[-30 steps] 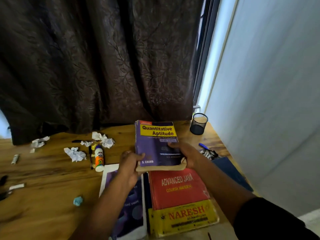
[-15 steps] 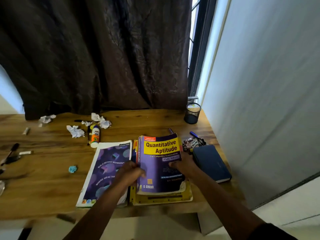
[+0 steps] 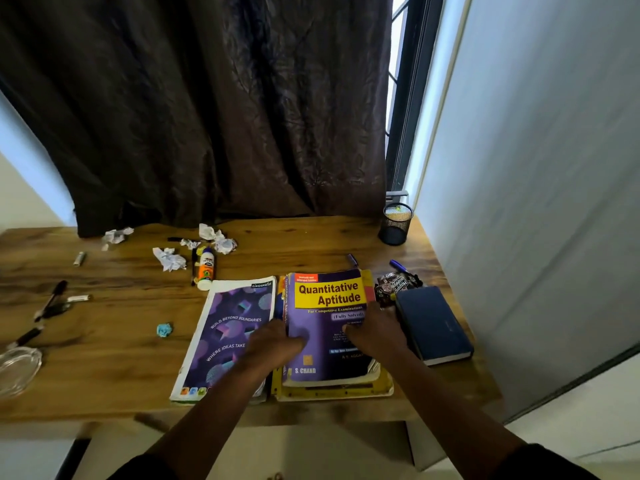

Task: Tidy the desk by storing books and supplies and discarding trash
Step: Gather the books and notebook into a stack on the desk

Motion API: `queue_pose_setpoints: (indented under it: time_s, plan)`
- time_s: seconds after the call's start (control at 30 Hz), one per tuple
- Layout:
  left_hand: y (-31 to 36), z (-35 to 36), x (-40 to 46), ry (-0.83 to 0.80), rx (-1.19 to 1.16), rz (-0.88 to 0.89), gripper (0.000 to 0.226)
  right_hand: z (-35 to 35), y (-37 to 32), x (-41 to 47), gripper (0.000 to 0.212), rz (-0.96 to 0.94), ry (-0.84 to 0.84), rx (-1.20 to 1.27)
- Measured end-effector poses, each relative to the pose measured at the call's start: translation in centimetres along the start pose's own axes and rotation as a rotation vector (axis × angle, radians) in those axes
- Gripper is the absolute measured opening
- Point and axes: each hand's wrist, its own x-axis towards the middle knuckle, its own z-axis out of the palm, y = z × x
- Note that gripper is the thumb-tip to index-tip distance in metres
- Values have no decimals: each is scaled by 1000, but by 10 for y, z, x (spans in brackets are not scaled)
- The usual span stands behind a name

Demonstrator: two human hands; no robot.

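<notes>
Your left hand (image 3: 273,344) grips the spine edge of the Quantitative Aptitude book (image 3: 329,327), and your right hand (image 3: 375,336) rests on its cover, fingers loosely curled. Under both hands the book lies on a yellow book (image 3: 332,393) on the counter (image 3: 104,358).

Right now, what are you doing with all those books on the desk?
A person is tidying the desk. Both hands are on the purple Quantitative Aptitude book, which lies on top of a yellow-edged book: the left hand at its spine side, the right hand on its cover. A purple notebook lies to the left and a dark blue book to the right. Crumpled paper, a glue bottle and pens lie scattered.
</notes>
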Motion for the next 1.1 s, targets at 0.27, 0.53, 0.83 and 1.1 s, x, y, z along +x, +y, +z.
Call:
queue_pose_setpoints:
  time_s: [0.27, 0.53, 0.83, 1.1]
  plan:
    - [-12, 8, 8, -18, 43, 91, 53, -2, -5, -3, 43, -39, 40, 2]
    - [-14, 5, 23, 5, 93, 82, 58, 2, -12, 3, 49, -37, 70, 6]
    - [-16, 15, 30, 81, 228, 136, 59, 0, -18, 3, 42, -41, 26, 51]
    - [-17, 11, 30, 39, 136, 182, 37, -11, -24, -2, 27, -93, -5, 7]
